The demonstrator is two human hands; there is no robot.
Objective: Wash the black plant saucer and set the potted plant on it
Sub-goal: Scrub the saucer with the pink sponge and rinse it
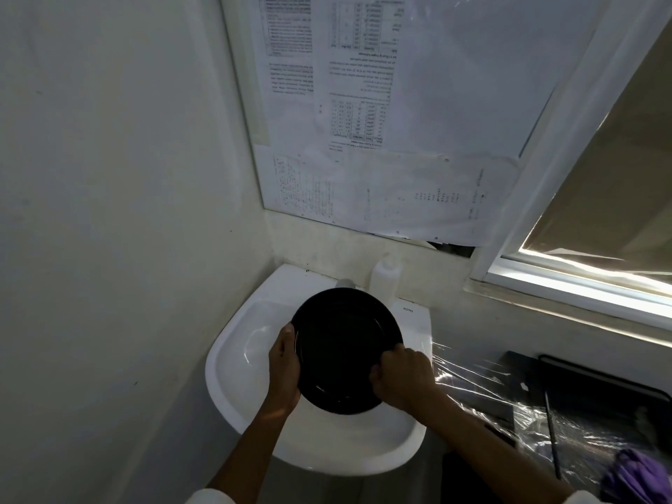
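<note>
A white basin (232, 376) fills the corner, with the black saucer (345, 351) held over it. The left hand (285, 361) has its fingers wrapped round the left rim; the right hand (403, 380) clenches the right rim, fingers curled tight.

White ceramic wall basin (232, 387) is sitting in the corner, with small brand lettering showing on its back right ledge. White plastic bottle (385, 281) is standing upright on the back ledge, just beside a grey metal tap (345, 283). Right of the basin, dark surface (487, 409) is lying under crinkled clear plastic film (469, 372) reaching the basin's right edge. Black rimmed tray (600, 380), thin black rod (551, 431) and bunched purple cloth (632, 478) are resting there.
</note>
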